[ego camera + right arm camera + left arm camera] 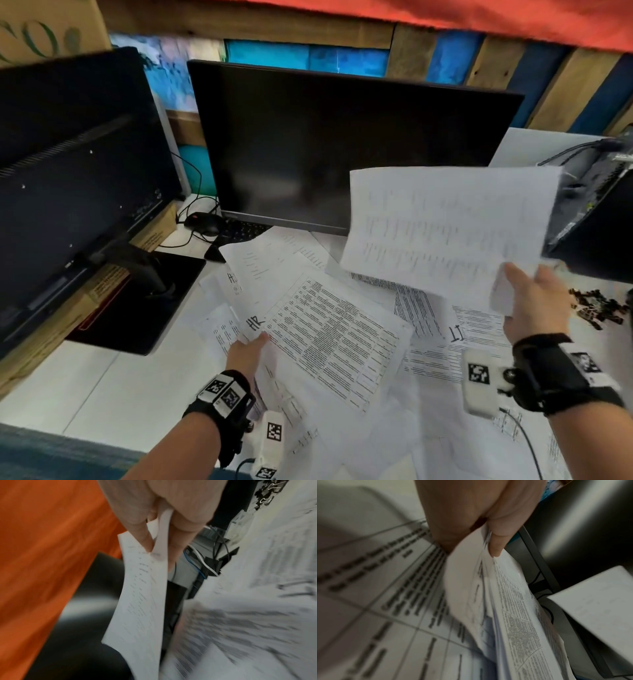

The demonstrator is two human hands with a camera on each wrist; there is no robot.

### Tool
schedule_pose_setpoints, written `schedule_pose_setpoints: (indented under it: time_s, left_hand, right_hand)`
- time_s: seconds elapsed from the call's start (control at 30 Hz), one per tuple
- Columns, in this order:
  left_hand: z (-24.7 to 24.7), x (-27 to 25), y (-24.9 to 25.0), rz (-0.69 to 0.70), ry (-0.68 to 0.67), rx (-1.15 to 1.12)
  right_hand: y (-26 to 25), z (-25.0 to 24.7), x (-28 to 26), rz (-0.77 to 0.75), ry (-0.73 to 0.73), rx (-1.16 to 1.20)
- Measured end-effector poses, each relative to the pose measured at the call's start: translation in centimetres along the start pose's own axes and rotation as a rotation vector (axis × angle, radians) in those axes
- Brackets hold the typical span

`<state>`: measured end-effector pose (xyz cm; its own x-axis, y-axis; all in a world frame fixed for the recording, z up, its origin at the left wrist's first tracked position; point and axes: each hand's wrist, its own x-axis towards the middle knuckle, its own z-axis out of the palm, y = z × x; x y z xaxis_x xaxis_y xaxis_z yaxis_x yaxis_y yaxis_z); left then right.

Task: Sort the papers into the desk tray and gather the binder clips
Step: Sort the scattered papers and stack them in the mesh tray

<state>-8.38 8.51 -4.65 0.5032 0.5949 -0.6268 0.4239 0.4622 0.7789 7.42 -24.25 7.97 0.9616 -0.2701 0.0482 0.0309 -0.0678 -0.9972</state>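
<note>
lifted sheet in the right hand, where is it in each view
Head: lifted sheet at upper right, its corner pinched by the right hand.
Left wrist: only its edge shows, at right.
Right wrist: hangs edge-on at centre.
Shared landmark: the centre monitor, dark in all three.

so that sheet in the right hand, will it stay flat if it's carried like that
Probably not. The sheet is held only at one corner by the right hand, and the right wrist view shows it already bowing, so it likely flops. It looks light, so moving it fast may make it flutter or slip.
</note>
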Motion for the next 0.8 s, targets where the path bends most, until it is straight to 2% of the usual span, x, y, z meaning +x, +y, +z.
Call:
schedule_pose_setpoints:
  time_s: [0.1,0.17,0.23,0.33,0.4,0.47,0.53,0.6,0.67,0.8]
  left_hand:
    - [-0.4,2.5,-2.0,-0.019,-0.026,-0.035]
    - [-0.2,1.2,-1.3,-0.064,-0.089,-0.081]
    - [0.3,-1.1,-0.1,-0.079,-0.175,-0.135]
    - [0.6,-1.1,-0.5,-0.081,-0.168,-0.097]
    - [0.7,0.4,-1.5,-0.059,-0.114,-0.097]
    - [0.9,-0.2,-1.1,-0.05,-0.075,-0.049]
    - [0.7,-0.5,-0.8,-0.041,-0.025,-0.015]
    - [-0.3,0.1,-1.1,-0.023,-0.008,0.004]
    - [-1.2,0.0,-1.1,0.014,0.004,0.005]
    - [-3.2,-0.6,-1.1,0.088,-0.052,0.036]
  right_hand:
    - [3.9,2.1,-2.9,0.154,-0.133,-0.198]
    - [7.8,2.9,-4.5,0.284,-0.274,-0.386]
    - [10.4,3.6,-6.2,0.348,-0.412,-0.52]
    - [10.9,4.8,-8.9,0.428,-0.557,-0.551]
    - [10.3,5.4,-10.0,0.51,-0.71,-0.608]
    - [9.4,5.7,-10.3,0.591,-0.853,-0.701]
    - [9.0,5.7,-9.1,0.486,-0.873,-0.889]
    - [7.7,5.6,-7.5,0.263,-0.745,-1.008]
    - [6.2,5.9,-6.1,0.158,-0.616,-0.914]
    - [4.9,7.9,-4.9,0.107,-0.707,-0.679]
